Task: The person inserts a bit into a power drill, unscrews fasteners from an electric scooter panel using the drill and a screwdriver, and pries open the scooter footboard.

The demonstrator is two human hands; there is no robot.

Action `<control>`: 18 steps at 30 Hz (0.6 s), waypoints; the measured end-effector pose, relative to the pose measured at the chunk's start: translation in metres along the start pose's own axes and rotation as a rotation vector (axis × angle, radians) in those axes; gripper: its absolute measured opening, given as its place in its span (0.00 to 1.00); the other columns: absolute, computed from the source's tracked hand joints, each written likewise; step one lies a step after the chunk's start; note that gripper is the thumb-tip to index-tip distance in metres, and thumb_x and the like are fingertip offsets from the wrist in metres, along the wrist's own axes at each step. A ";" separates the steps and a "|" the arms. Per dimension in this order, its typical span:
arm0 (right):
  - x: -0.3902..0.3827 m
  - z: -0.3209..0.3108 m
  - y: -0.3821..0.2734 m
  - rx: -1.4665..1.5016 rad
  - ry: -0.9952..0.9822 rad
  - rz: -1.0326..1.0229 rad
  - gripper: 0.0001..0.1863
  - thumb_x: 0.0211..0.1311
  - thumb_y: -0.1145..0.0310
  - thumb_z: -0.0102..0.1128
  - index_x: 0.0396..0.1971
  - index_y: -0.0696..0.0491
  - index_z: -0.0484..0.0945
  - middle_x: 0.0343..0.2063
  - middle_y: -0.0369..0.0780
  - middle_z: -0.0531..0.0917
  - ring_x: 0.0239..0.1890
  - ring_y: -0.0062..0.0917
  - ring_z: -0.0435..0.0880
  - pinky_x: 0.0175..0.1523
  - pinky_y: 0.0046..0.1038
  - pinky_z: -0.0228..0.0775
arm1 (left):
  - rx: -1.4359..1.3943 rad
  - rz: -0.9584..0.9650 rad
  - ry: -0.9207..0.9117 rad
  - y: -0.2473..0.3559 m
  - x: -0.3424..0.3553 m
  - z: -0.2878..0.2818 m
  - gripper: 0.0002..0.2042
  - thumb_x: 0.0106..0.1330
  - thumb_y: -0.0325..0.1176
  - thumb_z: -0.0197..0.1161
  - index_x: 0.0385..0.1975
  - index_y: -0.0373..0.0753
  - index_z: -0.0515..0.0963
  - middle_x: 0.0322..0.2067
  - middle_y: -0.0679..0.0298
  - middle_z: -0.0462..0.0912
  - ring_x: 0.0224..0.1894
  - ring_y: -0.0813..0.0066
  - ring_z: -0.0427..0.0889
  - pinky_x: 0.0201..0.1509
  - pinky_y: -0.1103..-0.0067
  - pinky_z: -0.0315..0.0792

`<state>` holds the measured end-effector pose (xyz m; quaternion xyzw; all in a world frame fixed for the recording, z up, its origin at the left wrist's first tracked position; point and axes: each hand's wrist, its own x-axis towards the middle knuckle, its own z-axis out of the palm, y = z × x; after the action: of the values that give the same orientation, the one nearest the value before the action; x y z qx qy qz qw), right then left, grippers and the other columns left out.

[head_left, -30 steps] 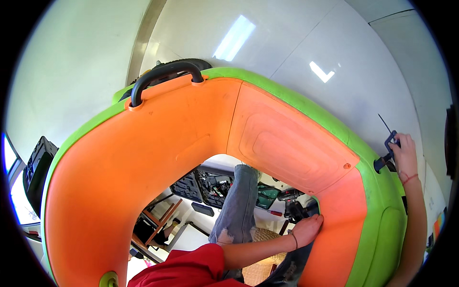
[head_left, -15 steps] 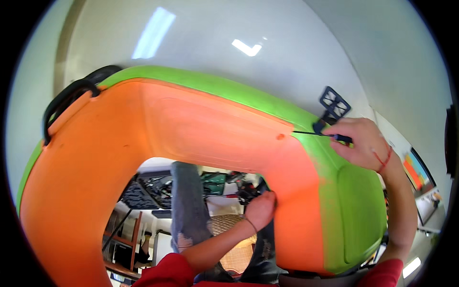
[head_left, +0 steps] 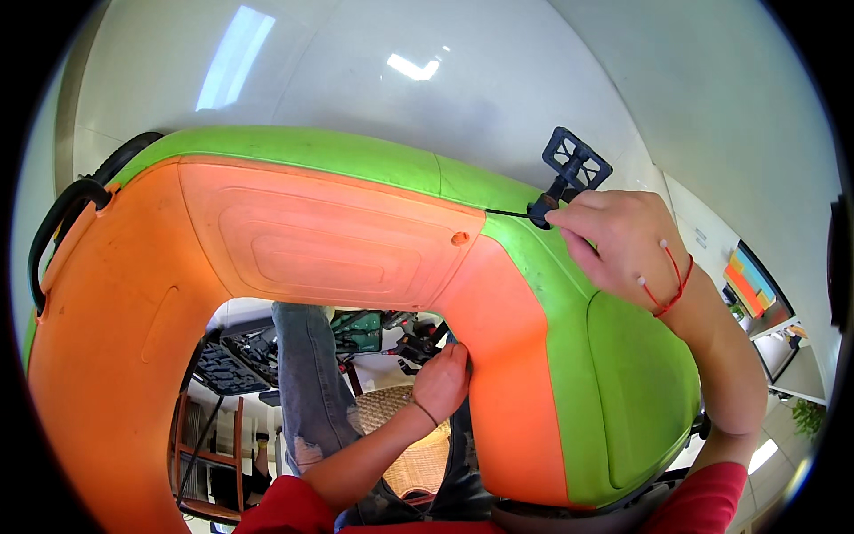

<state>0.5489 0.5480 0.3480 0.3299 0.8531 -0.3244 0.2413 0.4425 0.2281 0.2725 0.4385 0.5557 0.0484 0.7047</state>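
A large orange and green plastic vehicle body (head_left: 302, 249) with a black pedal (head_left: 576, 160) spans the view. My right hand (head_left: 623, 236) is closed round a screwdriver (head_left: 509, 213), whose thin dark shaft points left. Its tip meets the seam at the corner of the orange panel, just left of the pedal crank; the handle is hidden in my fingers. Beside the tip, the panel has a small round hole (head_left: 459, 238). Lower down, my left hand (head_left: 440, 383) is closed against the inner edge of the orange shell. Whatever its fingers hold is hidden.
A black bar handle (head_left: 53, 227) curves out at the far left. Beneath the body lie a dark tool case (head_left: 227, 367), a green case (head_left: 358, 331) and a woven seat (head_left: 414, 463). My jeans-clad leg (head_left: 307, 374) is beside them. A screen (head_left: 756, 285) stands at the right.
The body and both hands have shifted left in view. My right hand covers the screwdriver handle, which showed before. The tip remains at the panel corner, and my left hand still presses the inner edge.
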 end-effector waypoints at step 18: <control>0.009 0.009 0.028 0.000 0.016 -0.084 0.06 0.49 0.70 0.58 0.29 0.51 0.79 0.21 0.38 0.78 0.23 0.32 0.79 0.28 0.32 0.72 | 0.039 -0.012 0.035 0.007 -0.003 0.005 0.11 0.54 0.25 0.57 0.35 0.33 0.66 0.34 0.50 0.74 0.36 0.53 0.79 0.37 0.67 0.75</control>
<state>0.5652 0.5615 0.3252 0.2964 0.8680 -0.3315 0.2208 0.4479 0.2279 0.2796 0.4481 0.5715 0.0411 0.6862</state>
